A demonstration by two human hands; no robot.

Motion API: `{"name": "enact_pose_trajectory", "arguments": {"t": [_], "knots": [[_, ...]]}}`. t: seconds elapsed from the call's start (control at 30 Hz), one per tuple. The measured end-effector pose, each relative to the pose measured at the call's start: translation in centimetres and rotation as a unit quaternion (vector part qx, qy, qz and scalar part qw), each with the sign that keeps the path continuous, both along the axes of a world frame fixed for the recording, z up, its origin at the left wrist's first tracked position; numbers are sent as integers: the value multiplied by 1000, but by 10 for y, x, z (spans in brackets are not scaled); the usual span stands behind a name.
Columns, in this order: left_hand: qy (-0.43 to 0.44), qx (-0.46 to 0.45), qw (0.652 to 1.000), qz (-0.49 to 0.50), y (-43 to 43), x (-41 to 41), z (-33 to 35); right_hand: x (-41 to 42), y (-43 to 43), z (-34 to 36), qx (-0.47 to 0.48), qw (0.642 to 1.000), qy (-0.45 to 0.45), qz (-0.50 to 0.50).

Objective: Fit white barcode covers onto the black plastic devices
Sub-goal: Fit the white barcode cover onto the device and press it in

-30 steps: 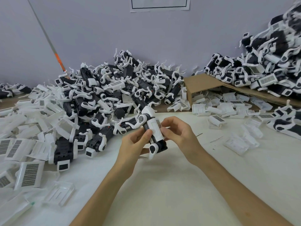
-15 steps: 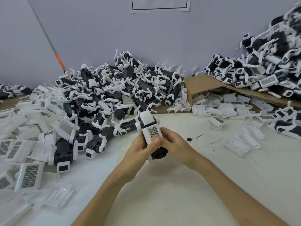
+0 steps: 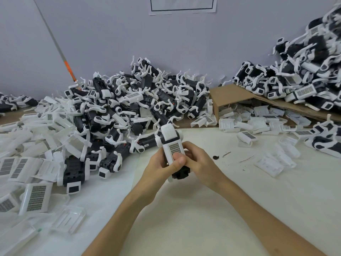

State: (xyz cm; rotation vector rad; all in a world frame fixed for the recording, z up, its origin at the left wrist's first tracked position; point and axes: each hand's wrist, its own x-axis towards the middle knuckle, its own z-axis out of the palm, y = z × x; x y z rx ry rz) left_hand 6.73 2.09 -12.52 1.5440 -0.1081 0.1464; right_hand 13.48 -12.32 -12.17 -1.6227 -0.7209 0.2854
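1. The black device (image 3: 181,174) shows only its lower end. The rest is behind the left hand (image 3: 160,168), the right hand (image 3: 202,163) and the white cover (image 3: 172,145).
2. The cover's barcode lies partly under the left thumb, and its print is too small to read.
3. The paper sheet (image 3: 182,5) on the wall is cut off by the top edge.
4. The right-hand pile (image 3: 304,80) runs off the right edge and hides part of the cardboard box (image 3: 232,97).
5. The loose covers (image 3: 11,167) at the left are cut off by the left edge.

Wht barcode cover (image 3: 174,147), blk device (image 3: 181,174)
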Motion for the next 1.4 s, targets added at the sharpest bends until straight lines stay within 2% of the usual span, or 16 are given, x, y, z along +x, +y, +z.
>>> {"name": "enact_pose_trajectory", "arguments": {"t": [0.13, 0.3, 0.47, 0.7, 0.93, 1.3, 1.4], "knots": [[-14, -2, 999, 34, 5, 1, 2, 1, -2, 3, -30, 998, -48, -35], [-20, -15, 998, 55, 5, 2, 2, 3, -6, 2, -11, 981, -162, -106], [-28, 50, 995, 78, 8, 5, -6, 5, -9, 4, -15, 962, -261, -79], [-75, 207, 967, 126, 3, 6, -11, 5, -9, 3, -14, 956, -288, -61], [-96, 305, 936, 151, 7, 5, -15, 9, -12, 3, -42, 950, -307, -29], [-116, 335, 922, 156, 7, 6, -16, 8, -13, 1, -54, 932, -354, -61], [-125, 347, 912, 182, 8, 7, -16, 7, -12, 1, -72, 938, -333, -70]]}}
